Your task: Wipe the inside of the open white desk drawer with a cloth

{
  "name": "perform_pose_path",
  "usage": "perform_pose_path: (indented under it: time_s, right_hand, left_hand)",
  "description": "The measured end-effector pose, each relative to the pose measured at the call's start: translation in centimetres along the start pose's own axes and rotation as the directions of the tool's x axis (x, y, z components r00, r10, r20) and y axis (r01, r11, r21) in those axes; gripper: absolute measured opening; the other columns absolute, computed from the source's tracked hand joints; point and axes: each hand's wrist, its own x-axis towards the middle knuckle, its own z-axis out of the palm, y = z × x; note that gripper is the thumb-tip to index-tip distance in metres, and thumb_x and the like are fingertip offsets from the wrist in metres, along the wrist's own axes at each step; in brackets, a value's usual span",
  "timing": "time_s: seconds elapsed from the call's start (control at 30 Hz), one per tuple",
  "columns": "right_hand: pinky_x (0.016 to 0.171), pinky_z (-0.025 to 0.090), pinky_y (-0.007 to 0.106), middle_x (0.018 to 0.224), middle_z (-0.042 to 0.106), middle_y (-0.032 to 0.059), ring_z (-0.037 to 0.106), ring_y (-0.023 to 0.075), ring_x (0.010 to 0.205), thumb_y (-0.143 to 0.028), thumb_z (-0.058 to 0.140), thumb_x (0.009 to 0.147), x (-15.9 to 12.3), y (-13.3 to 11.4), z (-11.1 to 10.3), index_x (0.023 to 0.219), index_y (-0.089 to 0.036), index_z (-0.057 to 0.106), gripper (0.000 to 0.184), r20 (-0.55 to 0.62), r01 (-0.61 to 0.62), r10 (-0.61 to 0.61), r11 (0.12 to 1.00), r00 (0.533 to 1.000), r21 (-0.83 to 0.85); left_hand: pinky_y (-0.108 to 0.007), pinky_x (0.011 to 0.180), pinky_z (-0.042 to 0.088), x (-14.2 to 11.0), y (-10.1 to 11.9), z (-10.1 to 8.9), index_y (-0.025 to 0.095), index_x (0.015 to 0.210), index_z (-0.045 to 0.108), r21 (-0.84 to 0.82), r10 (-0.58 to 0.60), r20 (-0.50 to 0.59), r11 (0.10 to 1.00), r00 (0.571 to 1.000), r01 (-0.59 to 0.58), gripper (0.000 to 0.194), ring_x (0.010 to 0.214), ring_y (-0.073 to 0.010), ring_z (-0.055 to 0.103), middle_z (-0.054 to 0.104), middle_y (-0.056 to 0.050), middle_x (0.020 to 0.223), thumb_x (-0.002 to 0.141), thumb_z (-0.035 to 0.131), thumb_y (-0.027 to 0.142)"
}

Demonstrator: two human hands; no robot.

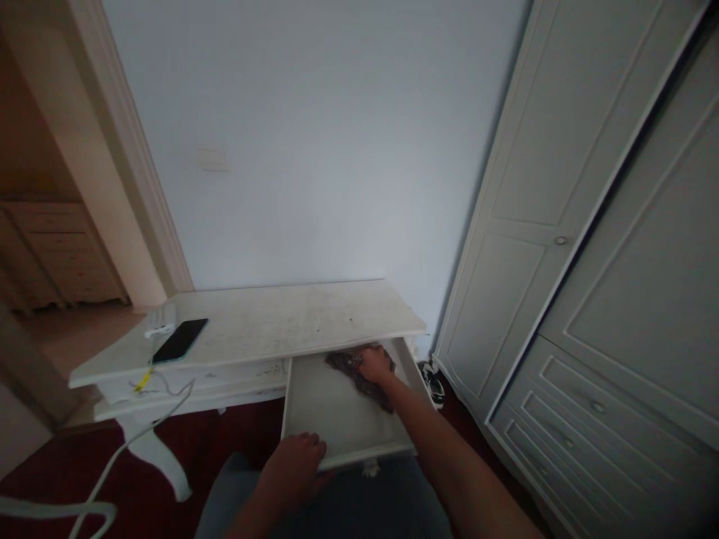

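Note:
A white desk (281,322) stands against the wall with its right drawer (331,412) pulled out. My right hand (375,364) reaches deep into the drawer and presses on a brownish cloth (359,374) at the back, fingers closed on it. My left hand (297,457) grips the front edge of the drawer at its lower left, fingers curled over the rim. The rest of the drawer floor looks bare and white.
A dark phone (180,340) lies on the desk's left end beside a white plug (159,328), with a white cable (112,464) trailing to the dark red floor. A tall white wardrobe (589,284) fills the right side. A shoe (432,382) lies by its base.

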Motion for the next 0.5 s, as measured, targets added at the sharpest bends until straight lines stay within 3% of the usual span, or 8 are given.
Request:
perform_pose_path:
  time_s: [0.1,0.17,0.27,0.37,0.5]
  right_hand:
    - [0.092,0.05,0.065,0.144,0.06,0.0158,0.048,0.0455,0.135,-0.034,0.051,0.096,0.8,-4.2,1.6,0.142,-0.035,0.063,0.047,0.032,0.019,-0.019,1.0,0.999,0.002]
    - [0.093,0.05,0.064,0.144,0.06,0.0113,0.049,0.046,0.134,-0.04,0.059,0.092,0.7,-7.0,2.6,0.139,-0.042,0.065,0.047,0.098,0.137,-0.138,0.99,0.986,0.015]
    - [0.092,0.052,0.061,0.142,0.062,0.0082,0.052,0.0451,0.132,-0.04,0.068,0.086,-0.2,-10.2,4.0,0.132,-0.046,0.069,0.046,0.196,0.32,-0.32,0.947,0.927,0.033]
    - [0.09,0.053,0.056,0.136,0.066,0.0069,0.055,0.0423,0.129,-0.03,0.07,0.083,-1.6,-11.1,4.7,0.123,-0.044,0.074,0.042,0.273,0.471,-0.461,0.882,0.845,0.03]
    - [0.09,0.052,0.046,0.12,0.075,0.0041,0.064,0.034,0.116,-0.017,0.073,0.076,-3.6,-9.4,4.4,0.11,-0.041,0.08,0.043,0.338,0.626,-0.593,0.78,0.731,0.017]
  left_hand:
    - [-0.05,0.099,0.055,0.0,0.0,-0.2,0.02,0.114,0.072,0.019,0.008,0.01,1.0,1.0,-0.008,0.035,0.115,-0.0341,0.07,0.075,-0.014,0.119,0.097,0.056,0.046]
    - [-0.05,0.099,0.056,-0.1,0.1,-0.4,0.018,0.115,0.073,0.027,0.013,0.016,1.0,1.0,-0.014,0.036,0.115,-0.0347,0.07,0.075,-0.015,0.12,0.097,0.057,0.046]
    - [-0.051,0.098,0.056,-0.3,0.2,-0.7,0.018,0.115,0.074,0.026,0.003,0.018,1.0,1.0,-0.003,0.037,0.114,-0.0353,0.071,0.076,-0.016,0.119,0.097,0.057,0.045]
    - [-0.05,0.099,0.057,-0.4,0.2,-0.9,0.018,0.115,0.074,0.019,0.008,-0.002,1.0,1.0,-0.008,0.037,0.115,-0.0351,0.071,0.076,-0.016,0.121,0.098,0.056,0.045]
    - [-0.046,0.099,0.057,-0.3,-0.1,-0.6,0.021,0.124,0.07,-0.005,0.011,-0.01,1.0,1.0,-0.011,0.038,0.116,-0.0329,0.071,0.075,-0.014,0.127,0.096,0.059,0.044]
